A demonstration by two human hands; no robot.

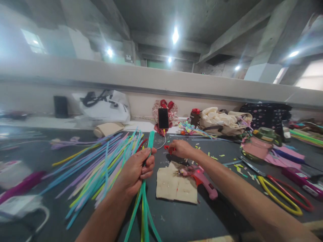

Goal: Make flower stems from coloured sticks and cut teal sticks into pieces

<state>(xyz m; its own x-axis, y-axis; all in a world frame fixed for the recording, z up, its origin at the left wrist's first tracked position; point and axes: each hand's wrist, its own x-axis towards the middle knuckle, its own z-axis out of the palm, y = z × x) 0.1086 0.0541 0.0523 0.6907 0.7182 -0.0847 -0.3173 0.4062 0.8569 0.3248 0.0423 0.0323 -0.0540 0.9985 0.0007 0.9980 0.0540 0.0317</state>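
My left hand (141,168) is closed round a bundle of green pipe cleaners (144,208), with a few yellow-green ones among them. Their tops stand above the fist and the lower ends fan out below it. To its right, my right hand (179,149) reaches over the table with its fingers bent, pinching a small red thing (167,147) whose kind I cannot make out. Just nearer to me, a pink glue gun (202,179) lies with its nozzle over a piece of cardboard (174,188). Many loose pastel pipe cleaners (93,174) lie spread left of my left hand.
A phone (163,118) stands upright at the back with a cable (163,143) plugged in. Scissors (277,195) with yellow and red handles lie at the right, near a green and pink jug (259,143). Small offcuts (239,169) are scattered there. Bags (224,119) line the wall.
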